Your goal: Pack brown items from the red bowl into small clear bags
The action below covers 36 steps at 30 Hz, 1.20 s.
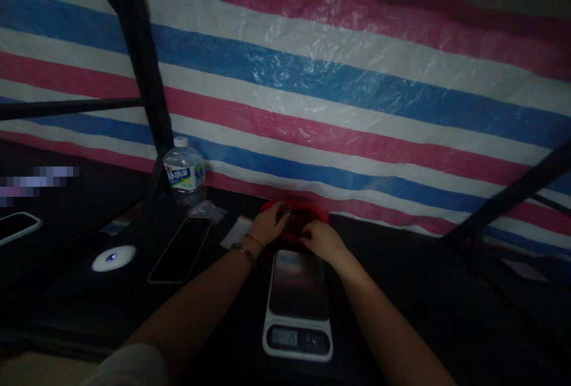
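Note:
A red container [322,216] with dark contents [298,219] stands at the foot of the striped sheet. My left hand [270,225] reaches over its left side, thumb and fingers bent inward around something I cannot make out. At the near right rim, my right hand [322,239] has its fingers curled down into the container; what they pinch is hidden in the dark. Just in front of the container lies a white kitchen scale [298,297] with a dark weighing plate and a lit display. Nothing is seen resting on the plate.
Left of my arms are a dark-screened phone [182,250], a white oval device [113,258], a clear plastic bottle [184,175], a crumpled clear bag [207,210] and a pale paper [236,231]. Another phone [18,226] lies far left. Dark frame bars [145,71] slant beside the striped sheet [348,77].

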Each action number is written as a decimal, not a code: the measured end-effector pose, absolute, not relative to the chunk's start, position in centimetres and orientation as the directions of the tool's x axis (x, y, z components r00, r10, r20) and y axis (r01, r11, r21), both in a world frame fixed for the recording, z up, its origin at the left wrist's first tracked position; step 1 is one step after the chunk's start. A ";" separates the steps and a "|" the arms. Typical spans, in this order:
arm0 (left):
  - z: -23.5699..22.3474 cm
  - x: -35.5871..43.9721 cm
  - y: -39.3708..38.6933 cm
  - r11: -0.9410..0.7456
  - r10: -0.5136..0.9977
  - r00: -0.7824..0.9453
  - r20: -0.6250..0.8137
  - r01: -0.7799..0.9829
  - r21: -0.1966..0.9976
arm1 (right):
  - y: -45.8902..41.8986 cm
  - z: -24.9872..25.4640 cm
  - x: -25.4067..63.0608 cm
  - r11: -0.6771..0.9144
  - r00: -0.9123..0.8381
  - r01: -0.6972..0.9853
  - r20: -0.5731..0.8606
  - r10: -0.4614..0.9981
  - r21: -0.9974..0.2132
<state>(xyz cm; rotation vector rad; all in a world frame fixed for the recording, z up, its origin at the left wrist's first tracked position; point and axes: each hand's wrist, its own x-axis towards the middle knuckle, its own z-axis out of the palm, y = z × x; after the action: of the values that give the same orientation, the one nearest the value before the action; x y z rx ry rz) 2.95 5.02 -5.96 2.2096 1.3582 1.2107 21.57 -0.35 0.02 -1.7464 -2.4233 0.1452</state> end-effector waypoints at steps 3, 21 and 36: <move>-5.9 3.2 4.8 -0.468 0.860 0.229 0.455 0.709 0.528 | -0.6 -0.9 22.5 0.326 -0.334 0.938 -0.051 0.941 -0.121; -5.4 3.3 4.4 -0.531 0.822 0.252 0.511 0.665 0.525 | 0.3 2.3 22.3 0.482 -0.479 0.825 0.086 0.873 -0.297; -4.8 3.6 3.5 -0.598 0.788 0.420 0.450 0.693 0.403 | 4.0 0.2 20.6 0.391 -0.406 0.908 -0.079 0.911 -0.151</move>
<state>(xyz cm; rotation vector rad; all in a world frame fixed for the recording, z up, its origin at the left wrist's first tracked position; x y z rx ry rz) 3.62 3.47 -4.82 2.5130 1.3220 0.9256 20.60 4.05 0.16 -1.7036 -2.6062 0.2667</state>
